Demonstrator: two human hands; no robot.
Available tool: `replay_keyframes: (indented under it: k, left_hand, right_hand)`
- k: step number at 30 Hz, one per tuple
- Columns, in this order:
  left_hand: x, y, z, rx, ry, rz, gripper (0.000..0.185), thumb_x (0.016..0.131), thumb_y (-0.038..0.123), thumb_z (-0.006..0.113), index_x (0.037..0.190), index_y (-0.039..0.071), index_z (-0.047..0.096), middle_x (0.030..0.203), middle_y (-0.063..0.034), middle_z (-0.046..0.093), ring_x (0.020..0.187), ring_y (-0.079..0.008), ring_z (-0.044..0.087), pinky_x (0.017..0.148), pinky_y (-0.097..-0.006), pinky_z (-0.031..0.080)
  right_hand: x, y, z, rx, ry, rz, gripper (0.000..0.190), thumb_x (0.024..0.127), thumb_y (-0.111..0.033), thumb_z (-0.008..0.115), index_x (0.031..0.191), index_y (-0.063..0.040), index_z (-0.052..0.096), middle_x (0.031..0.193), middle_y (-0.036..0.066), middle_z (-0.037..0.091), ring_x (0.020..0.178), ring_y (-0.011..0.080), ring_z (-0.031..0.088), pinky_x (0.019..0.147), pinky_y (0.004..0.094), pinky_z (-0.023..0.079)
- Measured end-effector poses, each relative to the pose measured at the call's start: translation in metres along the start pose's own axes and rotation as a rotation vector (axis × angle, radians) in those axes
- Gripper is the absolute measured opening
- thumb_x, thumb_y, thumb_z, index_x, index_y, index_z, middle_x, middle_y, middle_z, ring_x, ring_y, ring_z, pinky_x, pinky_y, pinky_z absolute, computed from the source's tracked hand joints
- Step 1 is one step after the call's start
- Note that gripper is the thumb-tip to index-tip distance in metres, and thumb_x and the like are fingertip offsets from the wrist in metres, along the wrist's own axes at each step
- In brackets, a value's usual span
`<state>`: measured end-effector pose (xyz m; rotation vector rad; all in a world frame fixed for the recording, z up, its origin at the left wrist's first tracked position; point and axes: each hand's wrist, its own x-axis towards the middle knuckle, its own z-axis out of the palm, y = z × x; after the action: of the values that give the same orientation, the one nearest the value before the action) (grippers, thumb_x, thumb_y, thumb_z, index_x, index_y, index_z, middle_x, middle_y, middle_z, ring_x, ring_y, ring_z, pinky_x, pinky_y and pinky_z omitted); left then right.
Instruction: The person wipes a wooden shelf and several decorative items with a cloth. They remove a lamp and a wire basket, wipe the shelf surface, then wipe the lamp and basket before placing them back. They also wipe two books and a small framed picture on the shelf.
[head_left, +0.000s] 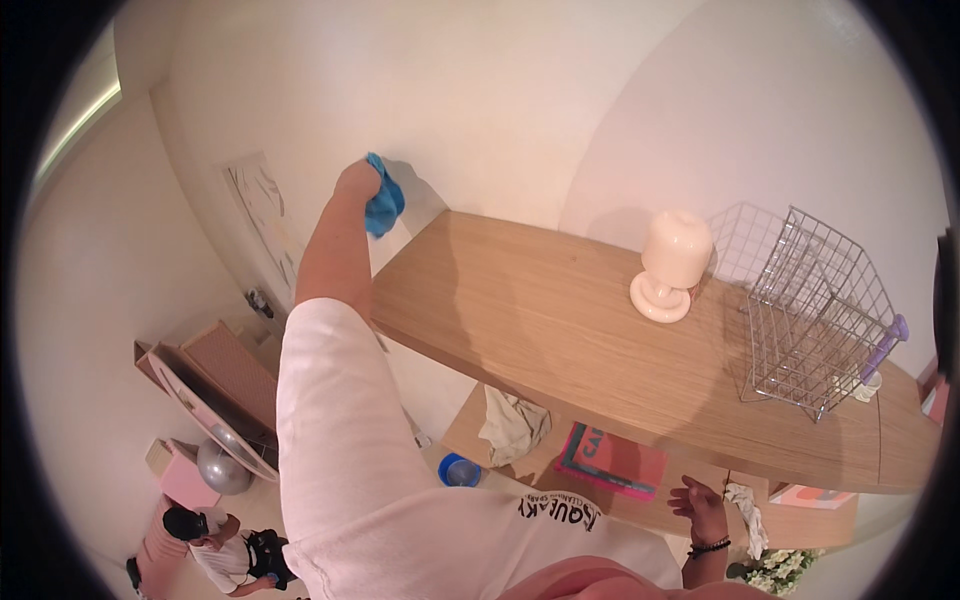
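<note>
My left hand (360, 180), with the arm stretched out to the upper left, holds a blue cloth (385, 201) against or close to the pale wall, just beyond the left end of a wooden shelf top (525, 300). Lower right, my right hand (696, 506) hangs in front of the lower shelf, its fingers apart and nothing visible in it; a dark beaded bracelet circles the wrist. A glossy cream lamp (677, 251) stands on the shelf top. To its right is a wire basket (817, 322) with a purple handle.
The lower shelf (652, 510) bears a crumpled beige cloth (514, 426), books (615, 457) and another pale cloth (746, 517). A blue bucket (459, 470) stands below at left. White flowers (780, 574) are at lower right. Another person (225, 547) is at lower left, near a silver ball (224, 466).
</note>
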<state>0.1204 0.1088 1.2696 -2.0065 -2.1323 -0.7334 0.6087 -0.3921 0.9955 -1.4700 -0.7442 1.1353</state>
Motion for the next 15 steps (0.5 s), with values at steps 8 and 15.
replay_keyframes:
  k: [8, 15]
  left_hand:
    - [-0.036, 0.082, 0.040, -0.007, 0.141, 0.254, 0.026, 0.076, 0.010, 0.045, 0.097, 0.004, 0.058, 0.100, -0.0204, 0.058, 0.093, -0.0348, 0.056, 0.081, -0.0404, 0.046]
    - [-0.050, 0.081, 0.049, 0.376, -0.240, 0.378, 0.020, 0.077, 0.012, 0.047, 0.088, 0.008, 0.064, 0.097, -0.0140, 0.062, 0.092, -0.0281, 0.058, 0.078, -0.0367, 0.047]
  right_hand:
    - [-0.005, 0.003, 0.003, -0.023, 0.018, 0.009, 0.065, 0.077, -0.042, 0.060, 0.117, 0.007, 0.046, 0.091, 0.017, 0.062, 0.078, 0.0213, 0.062, 0.066, 0.0283, 0.049]
    - [0.012, -0.001, 0.019, -0.009, -0.065, 0.003, 0.063, 0.078, -0.040, 0.061, 0.116, 0.007, 0.047, 0.092, 0.015, 0.062, 0.079, 0.0197, 0.061, 0.067, 0.0278, 0.048]
